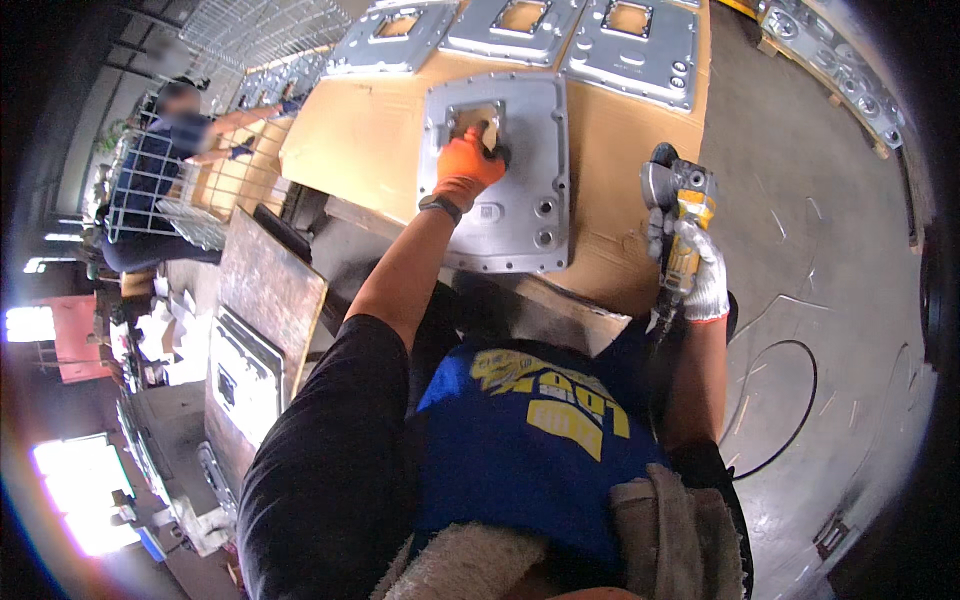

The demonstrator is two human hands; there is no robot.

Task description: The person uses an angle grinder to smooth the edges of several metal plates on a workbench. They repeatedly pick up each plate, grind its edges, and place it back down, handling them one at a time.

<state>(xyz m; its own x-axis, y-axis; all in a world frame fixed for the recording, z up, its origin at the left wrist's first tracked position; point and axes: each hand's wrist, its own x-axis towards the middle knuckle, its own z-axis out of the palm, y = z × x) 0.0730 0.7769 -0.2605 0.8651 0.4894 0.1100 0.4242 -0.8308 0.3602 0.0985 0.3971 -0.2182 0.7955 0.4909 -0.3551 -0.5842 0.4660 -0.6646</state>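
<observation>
A grey cast-metal cover (515,180) with a square opening and bolt holes around its rim lies flat on the cardboard-topped table in front of me. My left hand (470,165), in an orange glove with dark fingertips, is closed at the right edge of that opening and grips the cover there. Off to the right, my right hand (708,275) wears a white knit glove and is wrapped round the body of a yellow and grey angle grinder (688,215). The grinder is held up at the table's right edge, its head pointing away from me and apart from the cover.
Several similar covers (632,50) lie along the far side of the cardboard (345,135). At left, a person (165,180) stands behind a wire cage (225,195). Another cover (245,375) rests on a board. A black hose (808,400) curls on the floor; metal parts (835,70) sit far right.
</observation>
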